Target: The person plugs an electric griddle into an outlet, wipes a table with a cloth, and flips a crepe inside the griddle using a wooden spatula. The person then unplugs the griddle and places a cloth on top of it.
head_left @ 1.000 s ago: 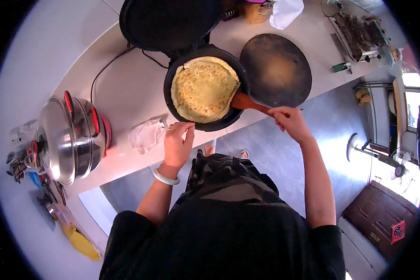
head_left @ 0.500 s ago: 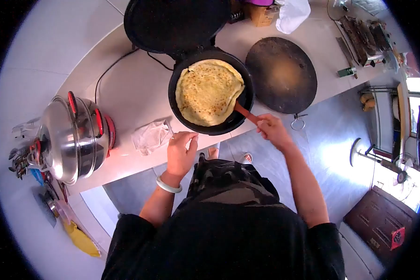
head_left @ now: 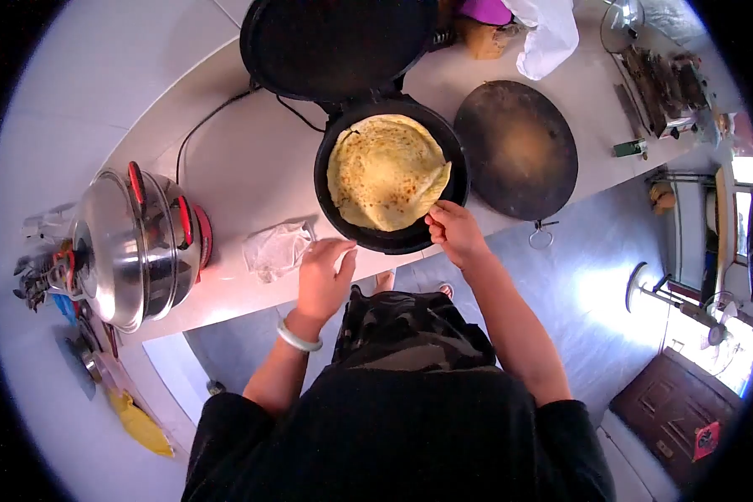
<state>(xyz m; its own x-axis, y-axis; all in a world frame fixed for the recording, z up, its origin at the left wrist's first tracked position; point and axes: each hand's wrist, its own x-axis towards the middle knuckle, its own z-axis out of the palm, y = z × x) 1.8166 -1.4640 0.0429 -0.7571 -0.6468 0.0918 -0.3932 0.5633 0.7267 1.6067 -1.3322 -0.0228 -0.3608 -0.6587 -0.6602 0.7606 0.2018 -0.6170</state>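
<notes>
A round, browned flatbread (head_left: 386, 171) lies in the black electric griddle pan (head_left: 333, 211), its right edge slightly folded and raised. At the pan's lower right rim, my right hand (head_left: 456, 234) is closed, with its fingertips close to the flatbread's edge. The brown spatula it gripped earlier is now almost wholly hidden by the hand and flatbread. My left hand (head_left: 322, 276), a pale bangle on its wrist, hovers by the pan's lower left rim with thumb and fingers apart. Beside it on the counter is a crumpled pale cloth (head_left: 278, 251).
The griddle's black lid (head_left: 335, 46) stands raised behind the pan. To the right lies a round dark board (head_left: 517, 151) with a metal ring. A large steel steamer pot (head_left: 113, 251) stands at left. A knife and a green box (head_left: 629, 148) are at far right.
My right hand has moved left, closer to the pan, and the spatula has gone from sight. The view has shifted slightly; my left hand stays near the rim.
</notes>
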